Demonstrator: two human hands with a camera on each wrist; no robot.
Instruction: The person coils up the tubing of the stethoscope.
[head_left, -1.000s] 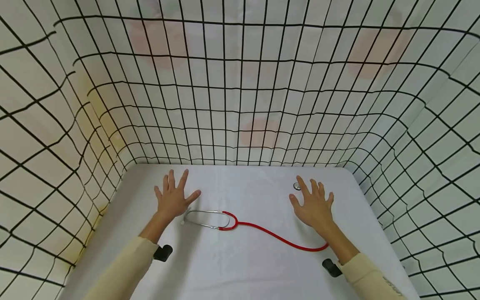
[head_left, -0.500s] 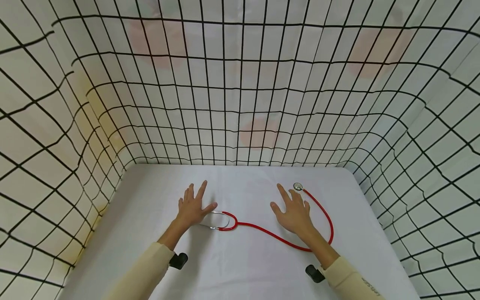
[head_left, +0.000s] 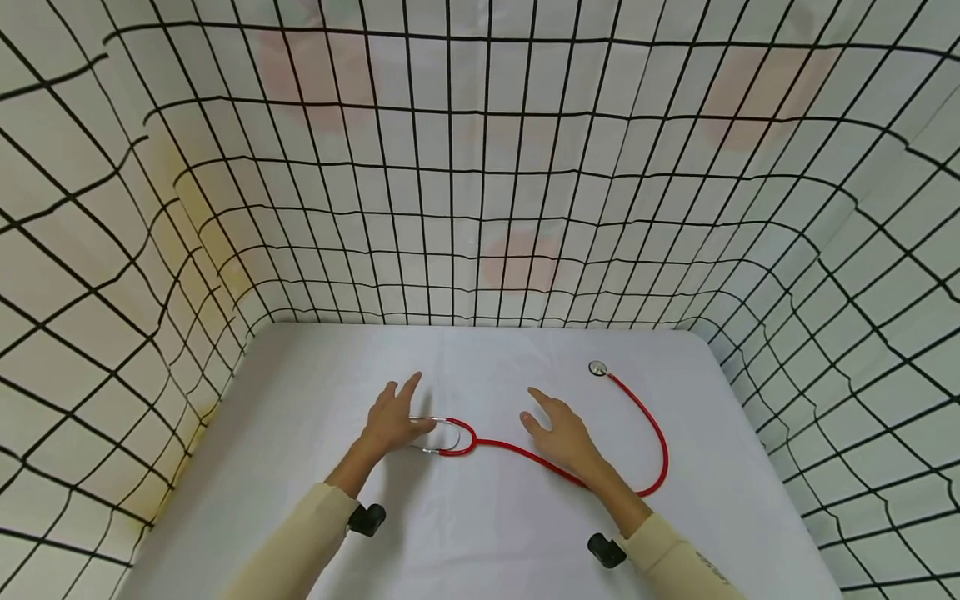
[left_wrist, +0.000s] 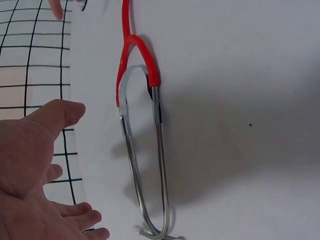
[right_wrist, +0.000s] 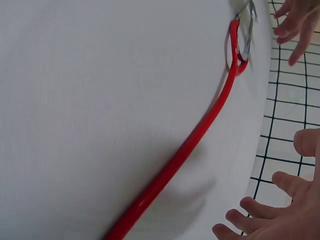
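A stethoscope point(head_left: 517, 450) with red tubing lies on the white-covered table point(head_left: 480, 533). Its metal ear tubes point(left_wrist: 161, 150) point left and its round chest piece point(head_left: 597, 368) lies at the back right. My left hand point(head_left: 392, 421) hovers over the ear-tube end, hiding part of it in the head view; thumb and fingers are spread and hold nothing. Above the middle of the tubing is my right hand point(head_left: 562, 433), its fingers loosely extended, also holding nothing. In the right wrist view the red tube point(right_wrist: 185, 150) runs below that hand, with a gap and a shadow between.
Black wire grid point(head_left: 480, 192) walls rise at the back and both sides of the table, with white cloth behind them. A small black camera point(head_left: 367, 520) sits at the left wrist and another black camera point(head_left: 606, 551) at the right wrist.
Both hands have moved inward toward each other and a little nearer the body. The chest piece and right part of the tubing have come into fuller view. The stethoscope has not moved.
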